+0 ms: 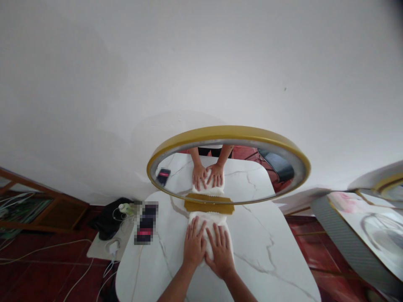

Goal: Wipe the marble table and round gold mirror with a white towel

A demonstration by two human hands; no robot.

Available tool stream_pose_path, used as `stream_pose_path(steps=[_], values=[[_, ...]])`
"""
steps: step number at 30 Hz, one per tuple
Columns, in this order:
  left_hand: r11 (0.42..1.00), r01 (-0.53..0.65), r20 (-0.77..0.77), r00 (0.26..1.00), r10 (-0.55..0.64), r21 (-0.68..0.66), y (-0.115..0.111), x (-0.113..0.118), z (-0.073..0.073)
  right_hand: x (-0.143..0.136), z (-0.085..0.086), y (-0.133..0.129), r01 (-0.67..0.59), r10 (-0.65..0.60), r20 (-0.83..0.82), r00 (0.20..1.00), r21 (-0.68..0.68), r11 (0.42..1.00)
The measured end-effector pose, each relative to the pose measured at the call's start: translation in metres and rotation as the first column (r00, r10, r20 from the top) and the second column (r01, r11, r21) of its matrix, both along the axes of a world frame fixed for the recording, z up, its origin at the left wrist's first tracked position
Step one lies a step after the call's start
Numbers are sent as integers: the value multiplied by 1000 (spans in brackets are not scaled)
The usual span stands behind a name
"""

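Observation:
A folded white cloth [208, 218] lies on the white marble-patterned table [261, 260]. My left hand [194, 243] presses flat on its left part, fingers stretched forward. On the right part rests my right hand [219, 249], palm down with the fingers spread. The two thumbs come close together near the middle of the cloth. Just beyond the cloth stands a gold-framed round mirror [229, 133] on a gold base [208, 206]. Both hands and the cloth show again in its glass.
A pixelated dark phone-like thing [147, 222] lies on the table's left side. Left of the table, a small stand [99, 248] holds cables, a white charger [113, 247] and a black bag [110, 218]. A second table with a ribbed side [349, 235] stands at right. The wall [201, 63] rises behind the mirror.

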State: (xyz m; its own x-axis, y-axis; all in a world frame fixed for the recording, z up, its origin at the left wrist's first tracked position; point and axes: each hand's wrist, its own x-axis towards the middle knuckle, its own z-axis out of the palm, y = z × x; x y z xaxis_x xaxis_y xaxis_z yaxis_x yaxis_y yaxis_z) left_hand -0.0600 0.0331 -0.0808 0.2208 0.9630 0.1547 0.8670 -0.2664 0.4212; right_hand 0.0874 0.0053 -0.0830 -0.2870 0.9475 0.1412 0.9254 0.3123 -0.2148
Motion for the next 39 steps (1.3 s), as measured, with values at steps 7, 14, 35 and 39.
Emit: stream_pose_path(steps=[7, 14, 35, 39], values=[[999, 43, -32, 999, -42, 12, -24, -18, -2, -11, -6, -25, -12, 12, 0, 1000, 28, 1000], [999, -32, -120, 992, 34, 18, -76, -59, -17, -36, -22, -60, -175, 175, 0, 985, 59, 983], [953, -285, -175, 938, 299, 100, -142, -130, -30, -101, -23, -75, -492, 489, -62, 870, -45, 870], [974, -210, -166, 961, 222, 88, -135, -100, -30, -67, -45, -82, -406, 404, 43, 914, 95, 909]])
